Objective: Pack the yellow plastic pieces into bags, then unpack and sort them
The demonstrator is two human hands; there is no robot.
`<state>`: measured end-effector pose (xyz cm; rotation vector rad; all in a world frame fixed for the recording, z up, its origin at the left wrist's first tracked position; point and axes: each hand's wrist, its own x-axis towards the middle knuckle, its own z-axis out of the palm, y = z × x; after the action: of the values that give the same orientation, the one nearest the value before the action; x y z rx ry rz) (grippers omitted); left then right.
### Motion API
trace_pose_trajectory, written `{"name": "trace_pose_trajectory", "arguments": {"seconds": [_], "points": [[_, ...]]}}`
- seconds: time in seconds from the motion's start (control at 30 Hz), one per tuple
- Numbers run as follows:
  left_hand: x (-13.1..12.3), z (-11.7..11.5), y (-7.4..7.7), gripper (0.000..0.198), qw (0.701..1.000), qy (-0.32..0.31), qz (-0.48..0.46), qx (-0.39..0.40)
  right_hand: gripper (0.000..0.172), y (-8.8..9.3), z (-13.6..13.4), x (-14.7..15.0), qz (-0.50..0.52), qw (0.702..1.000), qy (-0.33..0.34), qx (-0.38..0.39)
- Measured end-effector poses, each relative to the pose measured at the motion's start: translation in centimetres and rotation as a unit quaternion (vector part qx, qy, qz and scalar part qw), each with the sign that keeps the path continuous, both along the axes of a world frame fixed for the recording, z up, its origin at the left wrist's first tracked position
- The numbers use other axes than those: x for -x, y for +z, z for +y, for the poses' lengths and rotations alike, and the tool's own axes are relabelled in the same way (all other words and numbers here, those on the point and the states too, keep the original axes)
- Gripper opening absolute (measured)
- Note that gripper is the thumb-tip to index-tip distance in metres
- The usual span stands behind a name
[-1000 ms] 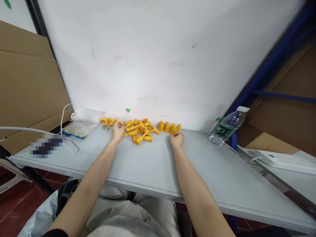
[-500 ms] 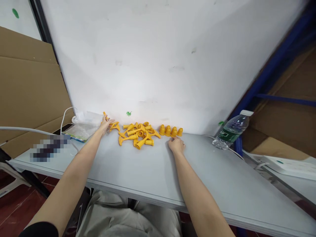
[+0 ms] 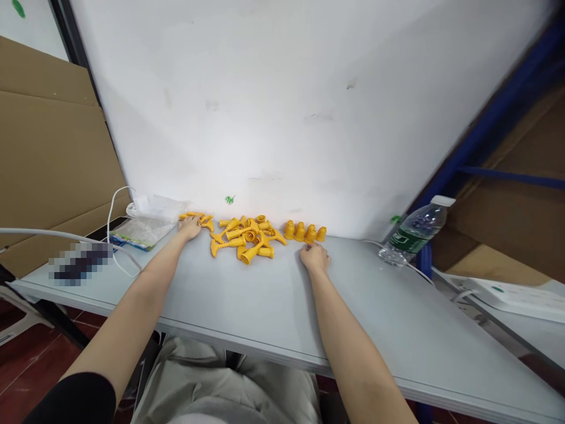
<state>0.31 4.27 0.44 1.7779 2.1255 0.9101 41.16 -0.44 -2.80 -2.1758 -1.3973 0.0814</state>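
My left hand [image 3: 190,227] lies low at the left of the table, fingers stretched out over yellow plastic pieces [image 3: 193,214] near the wall. One hook-ended yellow piece [image 3: 208,225] lies beside it. A small metallic chain or ring shows by the fingers, too small to make out. My right hand [image 3: 316,257] rests on the table with curled fingers, and no object shows in it. Just beyond it stands a row of several yellow cup-shaped pieces [image 3: 299,232]. Between the hands is a loose heap of yellow plastic parts [image 3: 248,237], some hook-ended and some flared tubes.
A plastic bottle [image 3: 410,232] leans at the right, near a white cable and power strip [image 3: 512,296]. Clear plastic packaging [image 3: 148,229], a white cord and a blurred dark object [image 3: 82,265] lie left. A white wall backs the table; cardboard [image 3: 48,153] stands left.
My left hand has come down to the table, and the yellow piece it held raised now lies flat under or beside the fingers. My right hand stays in place.
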Motion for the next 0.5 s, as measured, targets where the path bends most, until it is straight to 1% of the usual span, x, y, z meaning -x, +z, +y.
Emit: {"name": "trace_pose_trajectory", "arguments": {"seconds": [0.07, 0.13, 0.23, 0.3, 0.4, 0.43, 0.5], "points": [[0.1, 0.1, 0.5, 0.045, 0.999, 0.007, 0.041, 0.026, 0.041, -0.1, 0.0, 0.0, -0.001, 1.0, 0.001, -0.002], [0.2, 0.1, 1.0, 0.046, 0.998, 0.013, 0.038, 0.041, 0.041, -0.1, 0.0, -0.1, -0.001, 1.0, 0.002, 0.0], [0.3, -0.2, 1.7, 0.043, 0.999, 0.021, 0.016, 0.033, 0.04, -0.2, 0.1, -0.1, -0.002, 1.0, 0.002, 0.007], [0.6, -0.6, 2.6, 0.044, 0.999, 0.029, 0.029, 0.021, 0.039, -0.3, 0.1, -0.1, -0.005, 1.0, 0.002, 0.007], [2.4, -2.0, 5.1, 0.05, 0.992, 0.065, 0.101, 0.045, 0.038, -0.3, 0.1, -0.1, -0.009, 1.0, -0.002, 0.002], [3.5, -2.7, 6.2, 0.052, 0.986, 0.072, 0.134, 0.061, 0.038, -0.2, 0.1, -0.1, -0.01, 1.0, -0.003, 0.003], [6.5, -4.5, 8.4, 0.061, 0.97, 0.099, 0.196, 0.104, 0.038, -0.1, 0.0, 0.0, -0.009, 1.0, -0.004, 0.008]]}}
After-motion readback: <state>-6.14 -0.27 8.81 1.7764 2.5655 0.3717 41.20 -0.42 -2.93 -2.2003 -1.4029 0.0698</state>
